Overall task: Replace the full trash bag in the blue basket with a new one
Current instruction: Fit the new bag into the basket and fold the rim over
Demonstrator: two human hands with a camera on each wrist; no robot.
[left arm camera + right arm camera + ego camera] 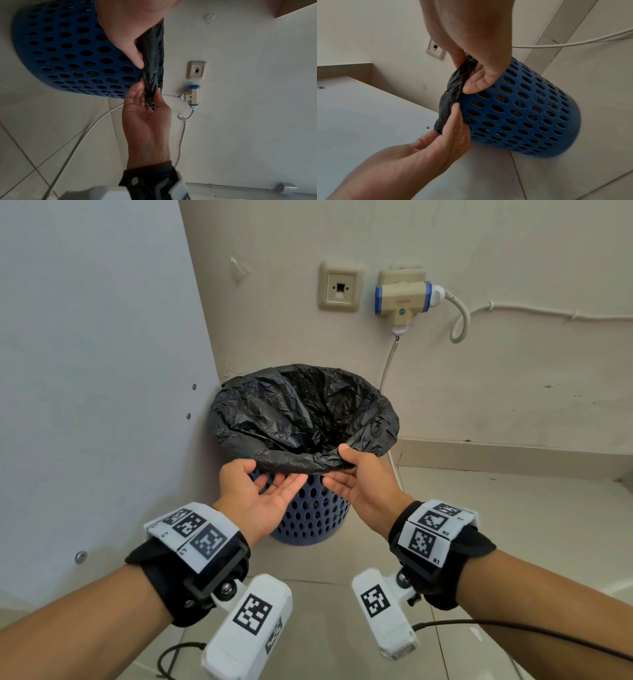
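Observation:
A blue perforated basket (pixel 315 515) (pixel 68 47) (pixel 522 108) stands on the floor in a corner. It is lined with a black trash bag (pixel 301 412) whose mouth is folded out over the rim. My left hand (pixel 267 474) (pixel 443 125) is palm-up under the bag's near edge and pinches it between thumb and fingers. To its right, my right hand (pixel 342 467) (pixel 467 75) pinches the same bunched edge (pixel 453 86) (pixel 154 54), thumb on top. The bag's contents are hidden.
A grey cabinet panel (pixel 85 371) stands close on the left of the basket. On the wall behind are a socket plate (pixel 340 289) and a plug adapter (pixel 402 299). A white cable (pixel 387 371) runs down beside the basket's right. The floor is tiled.

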